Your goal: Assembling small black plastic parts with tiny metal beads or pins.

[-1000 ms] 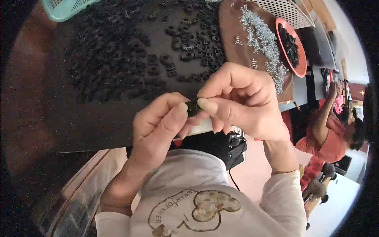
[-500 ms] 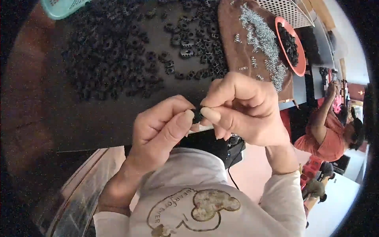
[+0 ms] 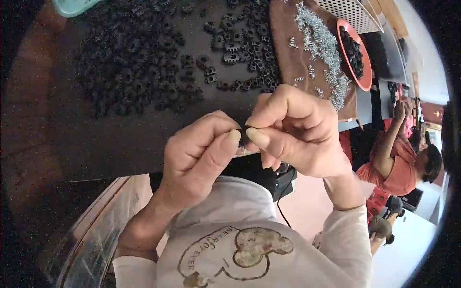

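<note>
In front of my chest, at the near edge of the dark table, both hands meet over a small black plastic piece [image 3: 243,138]. My left hand [image 3: 201,156] pinches its left side between thumb and bent fingers. From the other side, the thumb and index finger of my right hand [image 3: 302,137] are closed on it. Fingertips cover most of the piece, so its exact shape is hidden. Beyond my hands lie many small black toothed plastic pieces [image 3: 139,62], some looking like claw hair clip halves.
Metal springs [image 3: 331,62] lie heaped on a brown cloth [image 3: 293,62] at the right. Beside them stands an orange-red dish [image 3: 367,72] of black parts, near a white perforated basket [image 3: 350,12]. A green tray [image 3: 74,7] is far left. Another person [image 3: 403,163] sits at right.
My hands keep their pinch on the small black piece, with only a slight shift of the fingers. The view has moved a little. The other person's arms have moved slightly.
</note>
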`<state>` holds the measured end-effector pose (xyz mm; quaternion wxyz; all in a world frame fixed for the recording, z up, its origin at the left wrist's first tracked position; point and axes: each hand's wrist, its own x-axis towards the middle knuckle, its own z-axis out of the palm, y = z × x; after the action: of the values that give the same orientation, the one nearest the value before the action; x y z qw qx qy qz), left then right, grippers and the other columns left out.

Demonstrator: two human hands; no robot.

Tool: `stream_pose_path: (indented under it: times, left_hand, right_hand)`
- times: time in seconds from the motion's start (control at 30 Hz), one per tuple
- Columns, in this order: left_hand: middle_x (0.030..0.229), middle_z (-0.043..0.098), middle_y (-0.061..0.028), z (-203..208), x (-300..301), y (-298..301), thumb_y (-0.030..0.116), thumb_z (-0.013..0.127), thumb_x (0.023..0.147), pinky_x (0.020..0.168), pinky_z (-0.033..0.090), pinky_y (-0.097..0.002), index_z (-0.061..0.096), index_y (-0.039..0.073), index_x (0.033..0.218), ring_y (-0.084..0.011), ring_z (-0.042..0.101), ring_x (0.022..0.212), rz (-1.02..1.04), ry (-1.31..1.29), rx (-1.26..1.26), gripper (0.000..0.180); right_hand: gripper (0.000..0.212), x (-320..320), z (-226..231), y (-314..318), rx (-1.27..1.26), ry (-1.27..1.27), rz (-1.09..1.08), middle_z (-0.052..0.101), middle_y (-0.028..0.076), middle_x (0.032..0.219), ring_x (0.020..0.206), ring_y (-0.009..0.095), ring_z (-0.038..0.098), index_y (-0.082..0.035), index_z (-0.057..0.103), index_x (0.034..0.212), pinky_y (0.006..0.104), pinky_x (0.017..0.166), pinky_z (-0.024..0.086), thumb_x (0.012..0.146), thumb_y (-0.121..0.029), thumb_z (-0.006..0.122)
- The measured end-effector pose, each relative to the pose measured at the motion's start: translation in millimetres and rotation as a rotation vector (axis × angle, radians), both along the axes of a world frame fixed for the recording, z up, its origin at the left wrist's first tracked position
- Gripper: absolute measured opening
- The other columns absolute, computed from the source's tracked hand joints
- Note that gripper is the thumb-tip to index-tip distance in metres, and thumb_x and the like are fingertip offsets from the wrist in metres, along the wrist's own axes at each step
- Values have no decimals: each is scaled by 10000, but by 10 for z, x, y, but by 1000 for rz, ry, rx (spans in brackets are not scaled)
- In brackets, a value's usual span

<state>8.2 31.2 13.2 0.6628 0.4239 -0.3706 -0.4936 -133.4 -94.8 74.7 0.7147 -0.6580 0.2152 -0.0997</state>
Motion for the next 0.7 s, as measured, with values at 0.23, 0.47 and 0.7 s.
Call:
stream_pose_path:
  times: [0.23,0.47,0.7]
  left_hand:
    - [854,593,-41,-69,-55,14,128,511,995,696,439,-213,592,-35,952,-66,532,766,61,126,4,187]
    - [821,589,-48,38,34,-13,96,528,975,686,438,-242,603,-45,919,-99,548,753,-63,16,1,169]
    - [795,584,-60,76,-1,13,88,554,950,637,414,-263,614,-60,896,-121,526,712,2,-82,-12,168]
  right_hand:
    - [61,40,-21,-11,-35,14,-106,651,31,787,619,60,606,-4,612,961,209,526,494,933,-58,604]
    - [122,-4,-126,-114,-743,-217,103,640,139,810,669,249,636,41,648,915,328,569,508,879,-75,638]
    - [521,-61,-73,25,-1397,-95,82,589,66,751,561,180,581,16,641,1045,280,475,446,713,-355,796]
